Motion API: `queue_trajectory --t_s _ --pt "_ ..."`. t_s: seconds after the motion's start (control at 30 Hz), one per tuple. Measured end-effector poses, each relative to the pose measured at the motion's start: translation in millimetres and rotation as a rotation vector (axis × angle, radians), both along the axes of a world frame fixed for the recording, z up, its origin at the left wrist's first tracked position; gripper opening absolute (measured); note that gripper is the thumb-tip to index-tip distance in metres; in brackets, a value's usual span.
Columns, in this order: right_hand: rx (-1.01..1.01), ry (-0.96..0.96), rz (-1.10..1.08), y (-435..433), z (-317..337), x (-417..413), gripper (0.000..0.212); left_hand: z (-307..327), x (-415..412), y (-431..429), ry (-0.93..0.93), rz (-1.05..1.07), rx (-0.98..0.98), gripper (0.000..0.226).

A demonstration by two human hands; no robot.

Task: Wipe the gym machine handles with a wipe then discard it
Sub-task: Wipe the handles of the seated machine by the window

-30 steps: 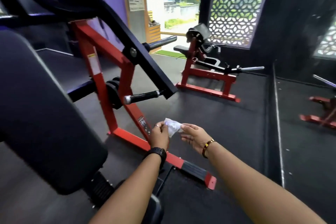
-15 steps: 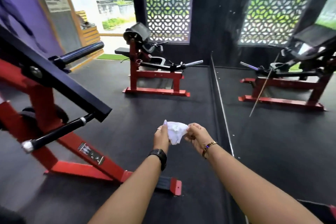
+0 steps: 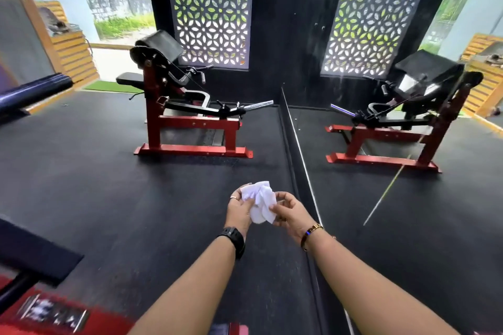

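A crumpled white wipe [image 3: 260, 202] is held between both hands above the black rubber floor. My left hand [image 3: 239, 212], with a black watch on the wrist, grips its left side. My right hand [image 3: 292, 211], wearing a gold bracelet, pinches its lower right edge with the fingertips. A red and black gym machine [image 3: 185, 109] stands ahead on the floor, its chrome bar handle [image 3: 258, 105] pointing right. A dark padded handle [image 3: 32, 92] of the nearer machine juts in at the left edge.
A mirror wall [image 3: 408, 198] on the right reflects the machine. The red frame of the near machine [image 3: 40, 313] fills the bottom left corner. Patterned screens [image 3: 209, 8] and an open doorway [image 3: 109, 8] lie at the back.
My view has swung right, so the near red machine has slid out to the left edge. Both hands stay on the wipe, now more bunched up and hanging lower between them.
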State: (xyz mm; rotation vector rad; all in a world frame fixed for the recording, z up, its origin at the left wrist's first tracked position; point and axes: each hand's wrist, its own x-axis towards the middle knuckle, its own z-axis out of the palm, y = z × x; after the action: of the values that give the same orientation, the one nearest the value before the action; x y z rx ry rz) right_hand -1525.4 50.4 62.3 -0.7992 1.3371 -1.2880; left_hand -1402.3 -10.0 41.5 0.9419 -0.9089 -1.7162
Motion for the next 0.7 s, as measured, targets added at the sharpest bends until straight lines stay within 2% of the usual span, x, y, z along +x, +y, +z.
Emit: queue_trajectory --t_s 0.07,0.17,0.23,0.37,0.53,0.7 --pt "0.005 0.095 -0.007 -35 2 -8 0.013 4 -5 -37 0.026 -0.004 0.004 0.026" --pt "0.015 0.182 -0.038 -81 1 -16 0.013 7 -15 -87 0.011 -0.028 0.031 0.006" --pt "-0.004 0.213 -0.046 -105 2 -21 0.014 7 -23 -113 0.009 -0.031 0.075 0.001" --pt "-0.053 0.258 -0.100 -163 8 -44 0.018 1 -40 -170 -0.030 -0.086 0.066 0.003" --pt "-0.061 0.257 -0.067 -240 0 -82 0.019 -8 -72 -239 -0.122 -0.158 0.023 0.006" --pt "-0.057 0.275 -0.013 -335 -13 -142 0.015 -13 -135 -342 -0.143 -0.002 -0.035 0.008"
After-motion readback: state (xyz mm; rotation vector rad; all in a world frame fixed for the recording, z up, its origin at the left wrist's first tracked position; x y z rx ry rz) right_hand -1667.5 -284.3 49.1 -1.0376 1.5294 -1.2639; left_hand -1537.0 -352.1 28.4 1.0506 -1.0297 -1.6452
